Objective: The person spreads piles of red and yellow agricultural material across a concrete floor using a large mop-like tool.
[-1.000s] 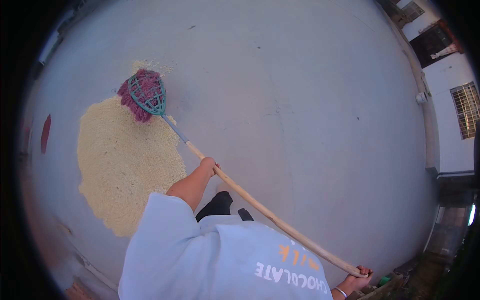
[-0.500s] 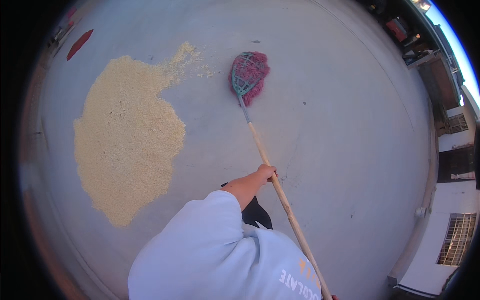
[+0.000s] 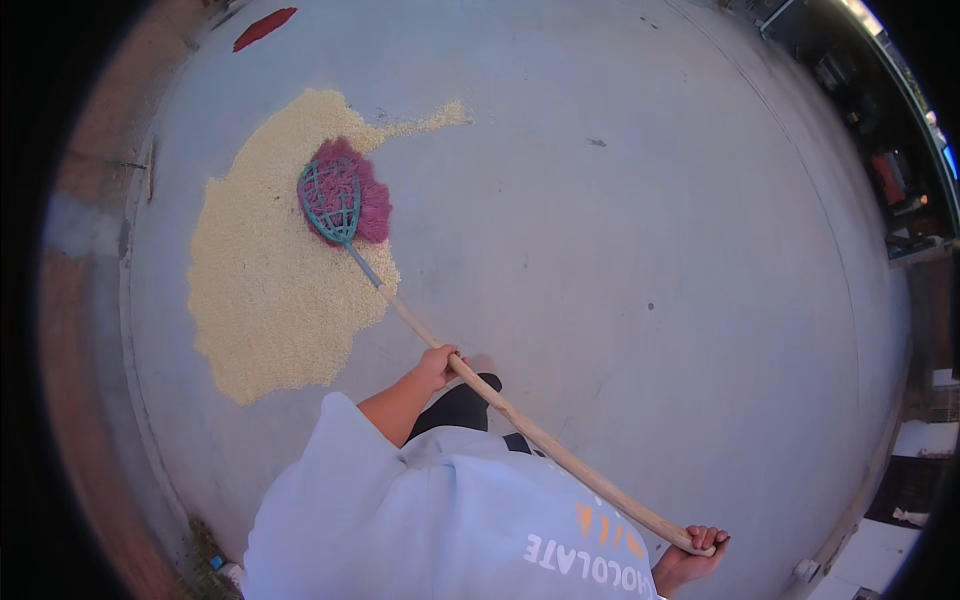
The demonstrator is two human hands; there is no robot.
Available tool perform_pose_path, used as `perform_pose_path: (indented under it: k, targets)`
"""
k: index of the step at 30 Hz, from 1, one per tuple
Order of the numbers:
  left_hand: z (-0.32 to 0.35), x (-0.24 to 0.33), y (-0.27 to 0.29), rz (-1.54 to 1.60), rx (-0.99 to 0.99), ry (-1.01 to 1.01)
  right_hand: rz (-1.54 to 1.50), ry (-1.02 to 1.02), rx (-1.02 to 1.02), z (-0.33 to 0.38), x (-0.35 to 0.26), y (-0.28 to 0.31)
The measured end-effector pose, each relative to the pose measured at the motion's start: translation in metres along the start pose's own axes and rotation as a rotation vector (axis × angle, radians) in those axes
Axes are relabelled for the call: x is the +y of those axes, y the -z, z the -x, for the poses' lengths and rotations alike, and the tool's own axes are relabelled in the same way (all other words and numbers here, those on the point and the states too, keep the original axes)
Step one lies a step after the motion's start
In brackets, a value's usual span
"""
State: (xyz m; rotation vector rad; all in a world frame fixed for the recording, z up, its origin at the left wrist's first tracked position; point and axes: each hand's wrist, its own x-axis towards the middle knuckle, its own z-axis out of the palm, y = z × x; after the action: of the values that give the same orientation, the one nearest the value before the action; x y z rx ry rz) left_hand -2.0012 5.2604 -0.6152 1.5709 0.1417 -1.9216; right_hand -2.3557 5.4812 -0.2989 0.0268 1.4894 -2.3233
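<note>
A broom (image 3: 535, 433) with a long wooden handle runs slantwise across the middle. My left hand (image 3: 438, 366) is closed around the handle partway down. My right hand (image 3: 692, 556) wraps around its top end at the lower right. The pink bristle head (image 3: 372, 212) with its green lattice frame (image 3: 330, 212) rests on the right part of a spread of pale yellow grain (image 3: 275, 300). A thin tail of grain (image 3: 435, 120) stretches off to the right at the far side.
Grey concrete floor (image 3: 560, 250) surrounds the grain. A dark red flat object (image 3: 264, 29) lies at the far left. A low edge (image 3: 127, 330) runs along the left side. On the right stand a dark open shed (image 3: 840, 85) and a white wall (image 3: 920, 440).
The broom head has swung left from the bare floor onto the grain, and the handle now slants more. My right hand, barely in sight before, has come fully into view.
</note>
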Motion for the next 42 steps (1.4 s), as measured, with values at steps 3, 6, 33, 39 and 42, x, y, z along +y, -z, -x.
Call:
perform_pose_path:
  k: [3, 6, 33, 39, 42]
  targets:
    - [-0.016, -0.001, -0.050, 0.104, 0.066, -0.033, -0.064, -0.046, -0.087, -0.090, 0.006, -0.011]
    - [-0.009, 0.005, -0.076, 0.176, 0.057, -0.042, -0.125, -0.047, -0.128, -0.122, 0.003, -0.014]
    - [-0.109, 0.077, -0.062, -0.268, -0.438, 0.120, -0.326, 0.323, 0.153, 0.162, 0.090, 0.046]
    - [-0.182, 0.177, -0.036, -0.013, -0.380, -0.019, -0.085, 0.105, -0.039, 0.072, 0.170, -0.135]
    - [-0.176, 0.208, 0.008, 0.064, -0.244, -0.090, -0.028, -0.012, -0.090, 0.060, 0.189, -0.181]
